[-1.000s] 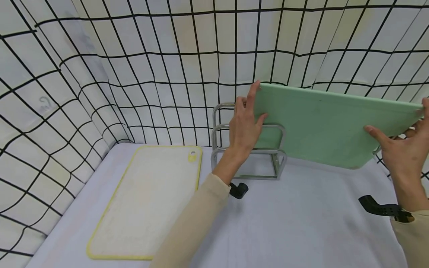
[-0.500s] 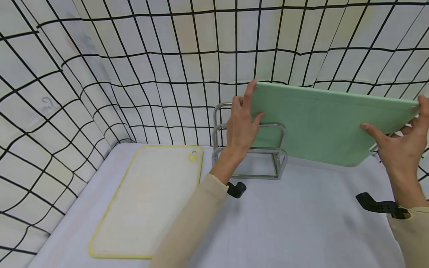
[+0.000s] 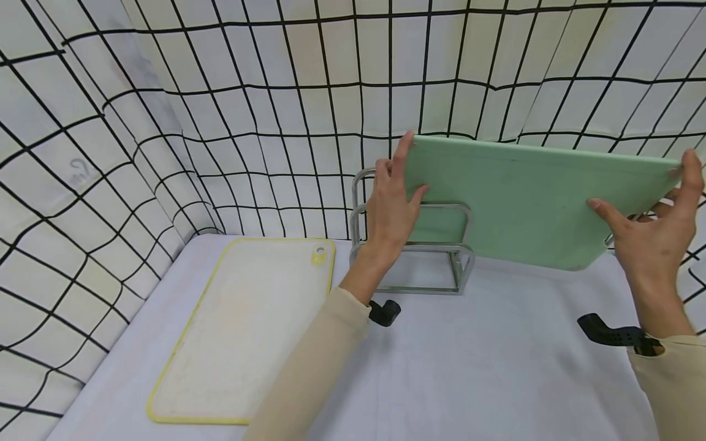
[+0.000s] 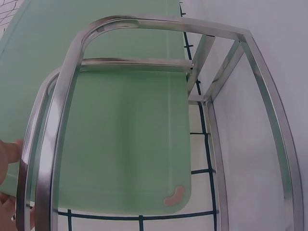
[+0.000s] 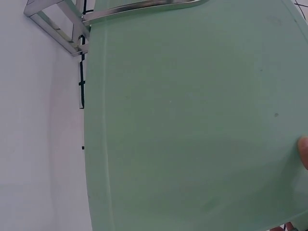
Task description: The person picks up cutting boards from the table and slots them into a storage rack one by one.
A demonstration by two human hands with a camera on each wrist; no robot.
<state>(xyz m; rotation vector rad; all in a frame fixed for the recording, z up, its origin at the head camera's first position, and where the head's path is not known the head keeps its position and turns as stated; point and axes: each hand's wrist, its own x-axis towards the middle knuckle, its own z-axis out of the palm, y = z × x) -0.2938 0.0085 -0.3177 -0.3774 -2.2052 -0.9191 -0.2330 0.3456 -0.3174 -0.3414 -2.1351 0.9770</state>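
Both hands hold a green cutting board on its long edge, its right end higher than its left at the bottom. My left hand grips the left end, thumb on the near face and a finger at the top corner. At the right end my right hand pinches the board, thumb in front and fingers behind. The board's left part stands between the bars of a metal rack, behind the middle and front hoops. In the left wrist view a pinkish corner patch shows on the board.
A white cutting board with a yellow rim lies flat on the white-covered table, left of the rack. Black wire grid panels stand behind and along the left side, with white sheeting behind them.
Both hands have shifted the green cutting board a little to the left along the rack, its lower right corner rising slightly. The rack and white board stay put.
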